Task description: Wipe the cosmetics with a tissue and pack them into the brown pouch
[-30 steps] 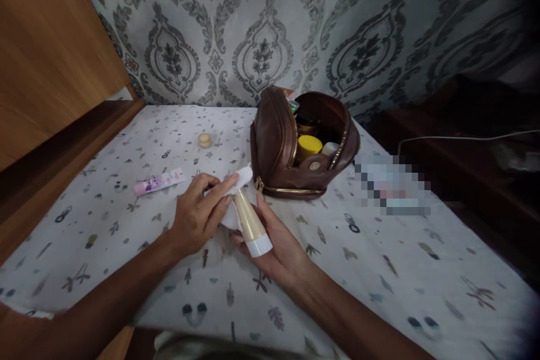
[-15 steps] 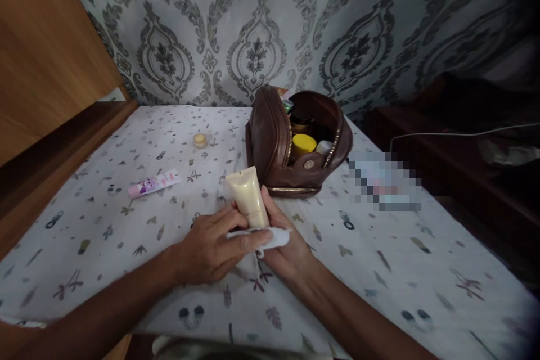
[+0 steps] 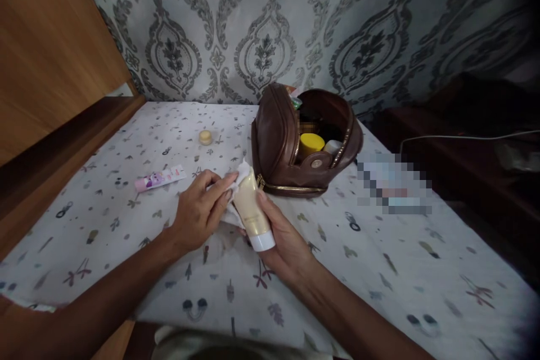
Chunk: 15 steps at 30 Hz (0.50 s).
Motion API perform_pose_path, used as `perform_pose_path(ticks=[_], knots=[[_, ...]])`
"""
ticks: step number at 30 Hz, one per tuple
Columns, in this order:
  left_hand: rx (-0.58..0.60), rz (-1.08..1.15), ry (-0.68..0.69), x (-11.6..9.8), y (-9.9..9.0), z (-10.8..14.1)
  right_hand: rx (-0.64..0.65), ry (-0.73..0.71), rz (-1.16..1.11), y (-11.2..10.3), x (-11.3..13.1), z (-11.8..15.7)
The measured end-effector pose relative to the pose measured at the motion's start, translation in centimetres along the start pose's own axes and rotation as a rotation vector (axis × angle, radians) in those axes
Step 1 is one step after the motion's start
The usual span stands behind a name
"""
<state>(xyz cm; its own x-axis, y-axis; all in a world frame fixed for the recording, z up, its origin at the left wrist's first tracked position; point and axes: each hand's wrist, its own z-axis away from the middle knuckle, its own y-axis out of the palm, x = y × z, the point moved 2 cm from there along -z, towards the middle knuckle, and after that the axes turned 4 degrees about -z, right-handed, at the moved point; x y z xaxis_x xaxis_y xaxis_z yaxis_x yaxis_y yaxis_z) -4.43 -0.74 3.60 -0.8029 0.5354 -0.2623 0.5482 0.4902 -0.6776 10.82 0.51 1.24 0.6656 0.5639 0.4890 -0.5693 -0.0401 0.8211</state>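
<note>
My right hand (image 3: 287,236) grips a pale yellow squeeze tube (image 3: 251,205), its white cap pointing down toward me. My left hand (image 3: 205,208) pinches a white cloth (image 3: 232,215), pressed against the tube's upper left edge. Part of the cloth hangs below my left fingers, behind the tube. Just beyond the hands stands a brown toiletry bag (image 3: 276,129), unzipped at the top. Inside it show a yellow lid (image 3: 312,143) and a whitish lid (image 3: 333,148); deeper contents are dark.
A pink and white tube (image 3: 160,178) lies left on the patterned tablecloth (image 3: 126,242). A small beige round jar (image 3: 205,136) sits farther back. Right of the bag is a blurred-out item (image 3: 394,183). A wooden cabinet (image 3: 54,28) borders the left, a patterned wall (image 3: 228,28) the back.
The cloth in my left hand has moved from the tube's cap end up to its flat far end. The white cap is now uncovered. The view has shifted slightly.
</note>
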Motion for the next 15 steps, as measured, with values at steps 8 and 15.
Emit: perform_pose_path(ticks=[8, 15], knots=[[0.109, 0.143, 0.245, -2.3, 0.3, 0.7, 0.051, 0.146, -0.136, -0.1, 0.4, -0.6], [0.115, 0.135, 0.356, -3.0, 0.7, 1.0, 0.001, 0.194, -0.138, -0.9, 0.5, -0.7]])
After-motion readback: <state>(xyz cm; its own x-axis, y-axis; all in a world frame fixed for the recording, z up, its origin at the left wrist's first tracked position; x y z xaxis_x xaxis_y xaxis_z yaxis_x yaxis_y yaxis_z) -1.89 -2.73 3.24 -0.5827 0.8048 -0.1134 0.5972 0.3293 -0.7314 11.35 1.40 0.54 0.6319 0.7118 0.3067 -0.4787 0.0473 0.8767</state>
